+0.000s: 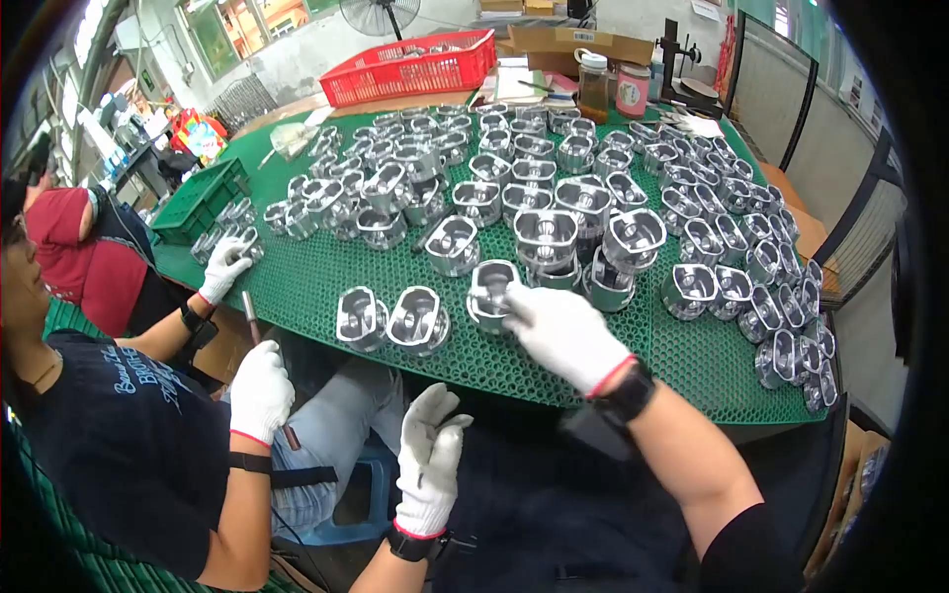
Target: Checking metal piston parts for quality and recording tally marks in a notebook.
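My right hand (pixel 568 331), in a white knitted glove, reaches over the table's front part. Its fingers and thumb close on the right side of a shiny silver engine piston (pixel 491 287) that stands with its hollow end up; the fingertips are partly hidden. Left of that piston stand a second piston (pixel 415 318) and a third piston (pixel 358 316), both hollow end up. Below the table edge my left hand (pixel 428 465), gloved too, is raised with nothing in it, its fingers slightly bent and the thumb apart.
Many pistons (pixel 534 173), some stacked, cover the green mat (pixel 326 272). A co-worker on the left holds a rod-like tool (pixel 249 306) and touches pistons by a green crate (pixel 203 201). A red basket (pixel 410 74), a jar (pixel 593 91) and a measuring stand (pixel 674 54) stand behind.
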Demonstrator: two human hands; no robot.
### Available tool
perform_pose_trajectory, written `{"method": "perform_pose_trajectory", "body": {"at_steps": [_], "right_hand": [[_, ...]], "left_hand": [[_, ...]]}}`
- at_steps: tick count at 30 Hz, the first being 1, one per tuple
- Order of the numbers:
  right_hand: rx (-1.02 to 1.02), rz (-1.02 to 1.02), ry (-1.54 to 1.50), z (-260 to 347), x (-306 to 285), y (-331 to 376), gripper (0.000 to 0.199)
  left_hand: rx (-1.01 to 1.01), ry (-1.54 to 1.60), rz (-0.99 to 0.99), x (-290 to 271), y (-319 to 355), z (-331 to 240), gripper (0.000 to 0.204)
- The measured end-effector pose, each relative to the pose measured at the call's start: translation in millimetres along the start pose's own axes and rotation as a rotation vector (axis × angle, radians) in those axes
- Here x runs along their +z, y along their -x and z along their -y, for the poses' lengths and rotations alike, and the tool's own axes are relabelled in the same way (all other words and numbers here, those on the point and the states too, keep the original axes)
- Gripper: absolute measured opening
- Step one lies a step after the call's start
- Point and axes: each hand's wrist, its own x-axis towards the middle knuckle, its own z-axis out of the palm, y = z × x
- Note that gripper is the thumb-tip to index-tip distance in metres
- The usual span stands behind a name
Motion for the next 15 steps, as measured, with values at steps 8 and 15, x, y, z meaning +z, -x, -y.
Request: {"method": "perform_pose_trajectory", "body": {"at_steps": [8,15], "right_hand": [[0.509,0.409,-2.358,-24.1,-20.9,140.5,0.028],[0.739,0.143,-2.537,-19.5,-21.4,194.9,0.026]], "left_hand": [[-0.384,0.333,0.018,6.7,29.4,-17.2,0.047],[-0.648,0.396,0.357,40.7,42.6,-22.0,0.074]]}}
